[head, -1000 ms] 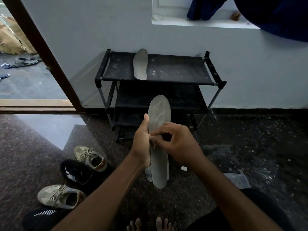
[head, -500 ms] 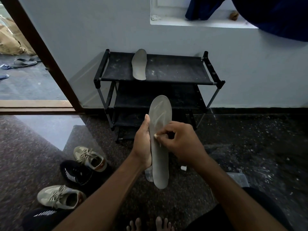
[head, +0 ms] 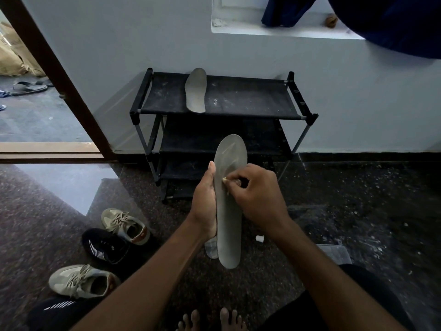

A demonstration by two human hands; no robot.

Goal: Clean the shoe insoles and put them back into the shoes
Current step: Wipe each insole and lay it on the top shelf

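floor (head: 358, 211): dark speckled stone, glossy, carries the shoes and small items.
wall (head: 119, 44): pale, plain, behind the rack; brown door frame (head: 59, 75) at its left edge.
shoe rack (head: 250, 101): black, open tiers, stands against the wall, dusty top shelf.
beige shoes: one (head: 124, 225) near the left forearm, the other (head: 81, 280) nearer the camera, both on the floor, laces up.
black shoes: one (head: 107, 249) between the two beige ones, touching the farther one; the other (head: 55, 311) at the bottom left edge, partly cut off.
held insole (head: 229, 223): grey, upright in the air in front of the rack, toe end up, heel end down.
second insole (head: 196, 90): grey, lies flat on the rack's top shelf, left of centre.
left hand (head: 205, 206): wraps the held insole's left edge from behind, thumb along the edge.
right hand (head: 257, 199): fingers curled, pinches a small pale piece (head: 224, 179) against the insole's face (too small to tell what it is).
clear box (head: 334, 253): on the floor right of the right forearm, partly hidden.
clear item (head: 212, 249): on the floor behind the insole's heel end, mostly hidden.
white cap (head: 259, 238): on the floor, just right of the held insole.
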